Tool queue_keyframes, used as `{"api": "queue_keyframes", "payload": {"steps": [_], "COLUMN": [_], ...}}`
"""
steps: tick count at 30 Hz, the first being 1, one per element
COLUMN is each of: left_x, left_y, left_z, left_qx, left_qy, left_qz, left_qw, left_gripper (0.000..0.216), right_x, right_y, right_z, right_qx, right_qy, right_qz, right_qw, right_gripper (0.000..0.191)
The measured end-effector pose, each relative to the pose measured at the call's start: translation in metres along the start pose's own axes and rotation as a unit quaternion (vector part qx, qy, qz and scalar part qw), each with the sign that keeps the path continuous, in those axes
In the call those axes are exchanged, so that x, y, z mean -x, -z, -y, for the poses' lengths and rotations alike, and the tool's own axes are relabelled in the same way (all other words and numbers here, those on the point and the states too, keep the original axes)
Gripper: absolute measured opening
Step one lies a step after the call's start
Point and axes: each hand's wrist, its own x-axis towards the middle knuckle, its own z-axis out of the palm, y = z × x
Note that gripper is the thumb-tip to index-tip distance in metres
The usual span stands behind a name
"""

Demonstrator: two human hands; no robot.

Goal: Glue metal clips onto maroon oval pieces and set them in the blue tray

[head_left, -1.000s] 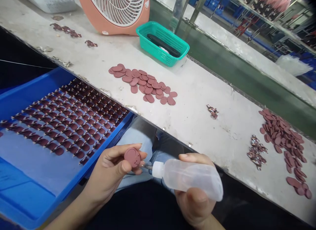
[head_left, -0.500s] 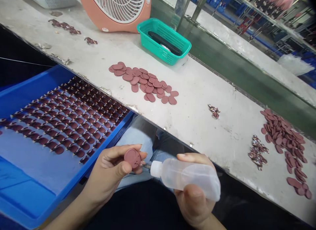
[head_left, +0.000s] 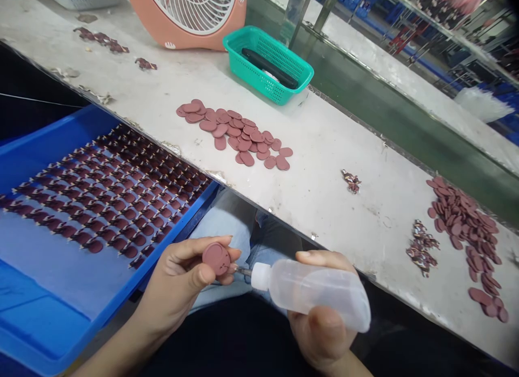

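Observation:
Between the thumb and fingers of my left hand [head_left: 178,280] is a flat maroon oval disc [head_left: 216,258] with small holes and a raised rim line. My right hand [head_left: 324,323] is wrapped round a translucent squeeze bottle [head_left: 316,290], tilted on its side. Its white cap [head_left: 260,276] and thin dark nozzle [head_left: 244,271] point at the disc's lower right edge. Whether the tip touches the disc, I cannot tell. Both hands are above my lap, in front of the table edge. Liquid shows inside the bottle.
A blue tray [head_left: 81,339] at left holds rows of maroon pieces. On the white table [head_left: 324,134] lie a middle pile of discs [head_left: 243,134], a right pile [head_left: 466,220], and clusters of small shiny parts [head_left: 421,247]. Behind stand a green basket [head_left: 267,88] and an orange fan [head_left: 141,15].
My right hand and the bottle have shifted slightly right, drawing the nozzle a little away from the disc. My left hand still holds the disc almost in place.

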Motion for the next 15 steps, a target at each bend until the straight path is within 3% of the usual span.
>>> {"api": "queue_keyframes", "payload": {"steps": [8, 15], "left_x": [0.0016, 0.0014], "left_y": [-0.0031, -0.0045], "left_z": [-0.0029, -0.0065], "left_qx": [-0.013, -0.016], "left_qy": [-0.009, 0.006], "left_qz": [-0.001, 0.006], "left_qw": [1.000, 1.000], "left_gripper": [0.026, 0.027], "right_x": [-0.0066, -0.0048], "right_y": [-0.0021, 0.0014], "right_z": [-0.0019, -0.0024], "right_qx": [0.011, -0.004], "right_qy": [0.032, 0.008], "right_qz": [0.002, -0.025], "right_qw": [0.999, 1.000], "right_gripper": [0.030, 0.034]}}
